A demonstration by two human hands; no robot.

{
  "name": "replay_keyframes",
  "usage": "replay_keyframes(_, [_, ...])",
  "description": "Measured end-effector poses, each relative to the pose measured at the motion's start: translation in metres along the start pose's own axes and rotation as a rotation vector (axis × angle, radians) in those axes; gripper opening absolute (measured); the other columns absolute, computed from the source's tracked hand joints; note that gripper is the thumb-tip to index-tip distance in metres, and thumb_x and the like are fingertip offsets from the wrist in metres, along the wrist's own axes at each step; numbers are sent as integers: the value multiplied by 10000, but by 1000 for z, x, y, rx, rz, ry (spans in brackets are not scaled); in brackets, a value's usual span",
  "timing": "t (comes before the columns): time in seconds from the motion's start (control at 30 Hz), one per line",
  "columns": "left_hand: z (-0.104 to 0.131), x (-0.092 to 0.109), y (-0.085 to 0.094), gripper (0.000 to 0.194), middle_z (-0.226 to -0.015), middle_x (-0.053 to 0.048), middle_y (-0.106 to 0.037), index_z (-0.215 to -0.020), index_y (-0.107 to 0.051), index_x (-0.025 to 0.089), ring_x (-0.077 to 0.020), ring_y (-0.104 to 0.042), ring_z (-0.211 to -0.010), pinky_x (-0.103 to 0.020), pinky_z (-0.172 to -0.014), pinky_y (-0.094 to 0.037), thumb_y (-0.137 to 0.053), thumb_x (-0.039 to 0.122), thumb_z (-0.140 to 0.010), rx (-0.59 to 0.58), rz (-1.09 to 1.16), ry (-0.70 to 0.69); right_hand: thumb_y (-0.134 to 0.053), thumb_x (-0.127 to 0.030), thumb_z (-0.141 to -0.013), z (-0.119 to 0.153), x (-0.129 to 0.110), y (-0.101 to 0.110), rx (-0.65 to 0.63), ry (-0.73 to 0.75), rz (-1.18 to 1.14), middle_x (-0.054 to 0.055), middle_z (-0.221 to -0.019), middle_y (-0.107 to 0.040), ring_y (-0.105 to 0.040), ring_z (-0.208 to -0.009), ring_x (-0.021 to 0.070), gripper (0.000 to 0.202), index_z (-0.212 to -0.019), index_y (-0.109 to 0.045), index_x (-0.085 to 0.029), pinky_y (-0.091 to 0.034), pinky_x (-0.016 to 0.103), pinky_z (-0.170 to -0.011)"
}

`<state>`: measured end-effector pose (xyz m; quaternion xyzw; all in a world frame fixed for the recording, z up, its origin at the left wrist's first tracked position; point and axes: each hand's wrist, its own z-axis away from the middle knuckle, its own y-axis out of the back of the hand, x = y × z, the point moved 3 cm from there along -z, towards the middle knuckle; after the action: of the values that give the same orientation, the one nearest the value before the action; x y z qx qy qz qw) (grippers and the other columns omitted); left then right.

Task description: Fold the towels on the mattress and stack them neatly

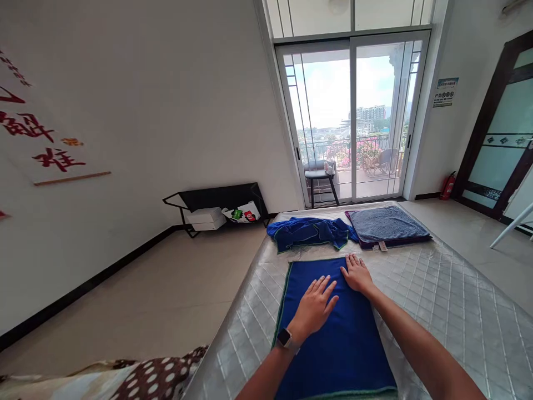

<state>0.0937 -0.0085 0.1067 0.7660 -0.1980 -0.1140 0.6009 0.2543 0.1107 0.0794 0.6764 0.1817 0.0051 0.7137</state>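
A blue cloth (333,344) with green stitched edges lies spread flat on a silvery quilted mattress (433,311). Over its left half is my left hand (315,304), palm down with the fingers apart and a watch on the wrist. My right hand (357,273) lies flat at the cloth's far right corner, thumb spread from the fingers. Neither hand grips anything. Beyond them, a crumpled blue cloth (310,232) sits at the mattress's far side. To its right is a flat stack of grey-blue towels (387,223) with a white tag.
A black rack (216,200) with white boxes (206,218) stands by the left wall. At the lower left lies a brown spotted blanket (154,380). Past the mattress are glass sliding doors (353,122); a fire extinguisher (448,186) stands near the right-hand door.
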Motion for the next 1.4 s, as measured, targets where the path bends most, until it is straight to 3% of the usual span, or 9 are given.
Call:
replay_keyframes(0.1, [-58,10,-21,519,-1557,-98,-436,-1472,-461,221,-246,-352,-1457,-465,-1197,-303,-279,454,-1046,-54,16,93,-216,-425,-1013,0,1,0,2,19,25,149,-1623,-253,-103,-1525,205,662,-1570,-228,-69,-106,406,-1217])
replay_keyframes(0.2, [-79,1,-40,546,-1563,-113,-422,-1491,-436,222,-267,-342,-1462,-502,-1190,-290,-250,469,-1042,-83,10,218,-226,-409,-1008,-1,1,-1,6,17,28,151,-1619,-260,-117,-1523,209,658,-1569,-233,-65,-114,412,-1217])
replay_keyframes(0.5, [-15,-114,-33,678,-1602,-190,-309,-1540,-315,113,-321,-271,-1487,-547,-1189,-228,-164,515,-1016,-111,-60,596,-231,-396,-997,1,-6,6,1,-8,20,146,-1619,-250,-132,-1521,218,666,-1566,-233,-50,-97,424,-1221])
replay_keyframes(0.63, [-7,-129,-33,699,-1605,-196,-289,-1526,-312,48,-290,-250,-1497,-475,-1208,-218,-185,502,-1010,-128,-74,656,-236,-311,-993,7,-11,6,56,-34,44,163,-1606,-277,-153,-1518,234,622,-1550,-284,-36,-85,425,-1221])
replay_keyframes(0.83, [-8,-129,-35,685,-1598,-163,-323,-1531,-315,86,-274,-265,-1493,-472,-1209,-219,-189,502,-1002,-115,-92,676,-217,-412,-1008,11,-9,-2,-1,-39,-5,134,-1636,-195,-124,-1523,220,662,-1569,-230,-61,-95,407,-1216])
replay_keyframes(0.97, [-19,-120,-27,663,-1561,-240,-360,-1501,-343,2,-343,-302,-1470,-529,-1193,-232,-235,420,-997,-81,-114,646,-218,-443,-1005,7,-7,-4,-10,-20,-17,128,-1640,-178,-98,-1526,216,682,-1575,-212,-70,-83,401,-1217])
replay_keyframes(1.17, [-74,-28,-48,559,-1603,-65,-358,-1519,-389,201,-221,-279,-1490,-420,-1207,-254,-219,411,-1029,-51,-58,320,-225,-400,-996,7,-4,-8,20,10,5,125,-1639,-176,-111,-1525,224,667,-1572,-222,-64,-113,412,-1216])
replay_keyframes(1.27, [-91,5,-65,584,-1575,-56,-412,-1502,-425,228,-217,-323,-1471,-412,-1192,-292,-182,477,-1033,-65,-27,271,-249,-319,-982,8,-2,-9,20,38,20,120,-1638,-174,-106,-1525,213,644,-1574,-216,-69,-127,405,-1214])
replay_keyframes(1.4, [-80,-24,-65,664,-1581,-102,-394,-1512,-407,187,-258,-298,-1482,-449,-1200,-270,-171,553,-1011,-78,-37,380,-224,-398,-1001,7,-3,-9,14,5,5,120,-1640,-167,-101,-1526,207,661,-1573,-216,-66,-110,402,-1216])
